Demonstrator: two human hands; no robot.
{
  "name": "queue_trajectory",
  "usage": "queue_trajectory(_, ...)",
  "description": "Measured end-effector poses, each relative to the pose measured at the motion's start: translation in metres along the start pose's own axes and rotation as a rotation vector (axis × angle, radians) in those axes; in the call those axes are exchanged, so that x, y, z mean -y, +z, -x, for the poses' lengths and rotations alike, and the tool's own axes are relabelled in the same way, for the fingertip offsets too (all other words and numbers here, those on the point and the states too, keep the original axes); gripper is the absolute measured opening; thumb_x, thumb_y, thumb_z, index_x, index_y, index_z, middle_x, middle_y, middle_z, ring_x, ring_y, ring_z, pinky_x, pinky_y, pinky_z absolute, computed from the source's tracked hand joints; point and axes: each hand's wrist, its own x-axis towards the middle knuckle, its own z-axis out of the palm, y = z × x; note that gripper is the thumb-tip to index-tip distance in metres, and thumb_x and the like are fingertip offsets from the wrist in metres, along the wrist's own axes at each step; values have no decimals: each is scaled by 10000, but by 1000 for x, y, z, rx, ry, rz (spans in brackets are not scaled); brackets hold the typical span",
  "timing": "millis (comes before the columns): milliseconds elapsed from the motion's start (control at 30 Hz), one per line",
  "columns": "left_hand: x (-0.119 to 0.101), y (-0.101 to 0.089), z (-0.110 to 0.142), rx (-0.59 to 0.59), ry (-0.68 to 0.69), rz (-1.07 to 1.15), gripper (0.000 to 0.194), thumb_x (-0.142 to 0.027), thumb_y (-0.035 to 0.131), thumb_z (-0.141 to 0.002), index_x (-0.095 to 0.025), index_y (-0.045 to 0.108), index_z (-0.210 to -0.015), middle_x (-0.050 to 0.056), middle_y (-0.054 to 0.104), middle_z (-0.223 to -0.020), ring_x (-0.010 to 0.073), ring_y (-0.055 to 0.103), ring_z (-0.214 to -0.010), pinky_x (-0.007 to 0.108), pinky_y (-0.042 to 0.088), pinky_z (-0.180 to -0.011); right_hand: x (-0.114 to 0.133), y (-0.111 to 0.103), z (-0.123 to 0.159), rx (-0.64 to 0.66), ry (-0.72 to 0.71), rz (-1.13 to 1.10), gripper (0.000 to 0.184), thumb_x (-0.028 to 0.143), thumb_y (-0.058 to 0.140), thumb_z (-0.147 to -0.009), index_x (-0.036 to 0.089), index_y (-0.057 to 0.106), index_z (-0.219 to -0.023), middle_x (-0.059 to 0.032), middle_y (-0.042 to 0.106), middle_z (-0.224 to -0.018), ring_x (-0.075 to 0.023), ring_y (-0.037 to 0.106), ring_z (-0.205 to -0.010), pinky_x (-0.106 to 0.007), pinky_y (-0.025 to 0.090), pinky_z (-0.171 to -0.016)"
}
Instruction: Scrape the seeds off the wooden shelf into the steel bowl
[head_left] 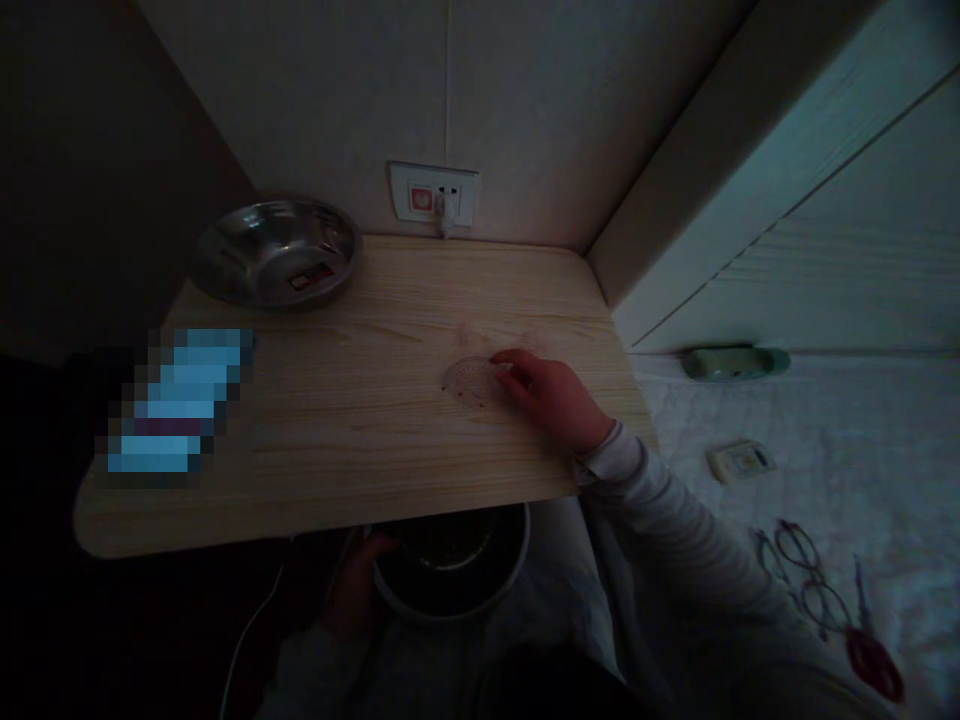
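My right hand point(551, 398) is over the wooden table, its fingers curled in at the right edge of a thin, clear round disc point(469, 382). The disc lies flat with a few dark specks on it, and its exact kind is hard to make out in the dim light. Below the table's front edge, my left hand point(358, 585) grips the left side of a round basin point(450, 612) with a pale rim and a dark inside. The basin rests at my lap, partly hidden by the table, and its contents are too dark to name.
A steel bowl point(277, 255) stands at the table's point(360, 420) back left, with a blurred-out phone-like screen point(180, 400) nearer. A wall socket point(433, 195) holds a plug. On the white bedding to the right lie a green case point(735, 363), a small box point(741, 461), glasses point(799, 545) and red-handled scissors point(874, 660).
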Motion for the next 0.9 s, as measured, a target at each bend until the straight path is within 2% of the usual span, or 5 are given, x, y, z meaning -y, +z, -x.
queue_trajectory(133,4,-7,-6,42,-14,19,91,-186,609,-450,-189,618,-540,1,661,-556,274,629,-792,373,460,-720,5,-1,6,61,-64,-38,273,282,398,-846,187,541,-1058,-12,632,-716,-121,545,-599,-236,394,-594)
queue_trajectory(333,4,-7,-8,5,-42,-24,93,-191,607,-447,-187,618,-539,8,655,-541,286,621,-819,373,461,-720,10,-5,11,21,-54,-23,278,284,399,-846,189,539,-1067,-9,632,-715,-122,540,-587,-238,394,-590)
queue_trajectory(533,9,-11,-11,19,-44,-8,44,-213,616,-474,-190,611,-511,19,645,-521,293,615,-816,384,452,-733,14,0,19,51,-77,-80,273,286,396,-847,202,532,-1069,-3,628,-718,-116,544,-580,-231,404,-581)
queue_trajectory(700,5,-8,-10,12,7,2,52,-179,611,-446,-190,601,-496,31,674,-602,295,609,-834,369,454,-735,9,2,31,63,-56,-122,266,295,392,-850,202,533,-1057,-11,628,-739,-126,562,-631,-244,420,-609)
queue_trajectory(900,5,-3,-7,41,-58,15,115,-195,596,-453,-185,638,-559,23,668,-572,296,620,-809,390,455,-739,-5,-1,40,13,14,-150,262,280,408,-842,177,531,-1049,-9,608,-697,-128,559,-630,-242,424,-606)
